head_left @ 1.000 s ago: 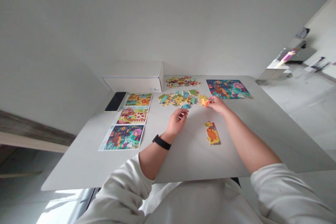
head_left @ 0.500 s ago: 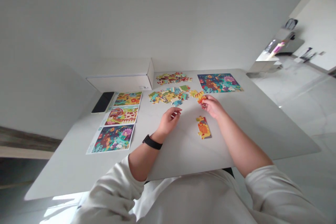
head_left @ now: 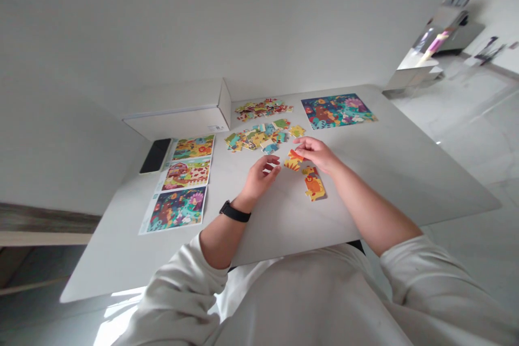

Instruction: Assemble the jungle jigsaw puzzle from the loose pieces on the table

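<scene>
My right hand (head_left: pixel 320 155) has its fingers and thumb on an orange-and-yellow puzzle piece (head_left: pixel 292 165), held low over the table. To its left, my left hand (head_left: pixel 261 175) hovers with loosely curled fingers and a gap between thumb and fingertips, nothing visible in it. A few joined puzzle pieces (head_left: pixel 315 186) with an orange lion lie below my right hand. Just beyond the hands is a heap of mixed puzzle pieces (head_left: pixel 255 139), and a single yellow piece (head_left: pixel 297 131) sits at its right.
Farther back lies a second heap of reddish pieces (head_left: pixel 263 108) by a white box (head_left: pixel 178 119). An assembled dark, colourful puzzle picture (head_left: pixel 338 111) is at the back right. On the left are a phone (head_left: pixel 155 155) and a sheet with three printed pictures (head_left: pixel 178 209).
My right hand has brought the orange-and-yellow piece leftward and closer to me, away from the single yellow piece. My left hand stays nearby, its fingers slightly more spread. The view has shifted a little.
</scene>
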Demonstrator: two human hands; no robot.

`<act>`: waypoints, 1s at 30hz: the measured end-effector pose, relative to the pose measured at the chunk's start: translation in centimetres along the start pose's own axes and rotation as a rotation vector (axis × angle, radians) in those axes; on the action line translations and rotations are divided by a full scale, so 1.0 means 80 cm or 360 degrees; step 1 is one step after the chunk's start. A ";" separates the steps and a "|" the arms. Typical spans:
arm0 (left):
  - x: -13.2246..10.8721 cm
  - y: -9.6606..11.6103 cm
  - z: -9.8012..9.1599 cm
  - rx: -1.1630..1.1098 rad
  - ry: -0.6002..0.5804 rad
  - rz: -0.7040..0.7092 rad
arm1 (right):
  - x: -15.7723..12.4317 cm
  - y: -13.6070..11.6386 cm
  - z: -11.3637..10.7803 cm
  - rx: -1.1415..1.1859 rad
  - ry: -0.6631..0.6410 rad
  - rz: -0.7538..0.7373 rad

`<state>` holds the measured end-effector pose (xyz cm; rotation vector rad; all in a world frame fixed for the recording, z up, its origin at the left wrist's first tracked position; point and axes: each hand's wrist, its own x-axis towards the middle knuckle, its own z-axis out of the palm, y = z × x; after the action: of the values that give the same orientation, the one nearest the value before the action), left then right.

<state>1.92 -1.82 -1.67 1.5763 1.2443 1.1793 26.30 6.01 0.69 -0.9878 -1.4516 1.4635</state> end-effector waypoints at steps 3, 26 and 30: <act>-0.003 0.001 0.001 0.0090 -0.0062 0.0097 | -0.002 0.001 0.006 -0.0025 -0.0086 -0.0002; -0.028 0.034 0.004 0.0679 -0.0598 0.0898 | -0.013 -0.039 -0.041 -0.0766 -0.0126 -0.0149; -0.033 0.038 0.006 0.0779 -0.0731 0.0866 | -0.034 -0.059 -0.055 -0.1087 -0.0280 -0.0200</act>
<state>2.90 -5.01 0.60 2.4941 0.8507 0.7607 31.47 4.93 5.24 -1.1509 -2.1742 0.9854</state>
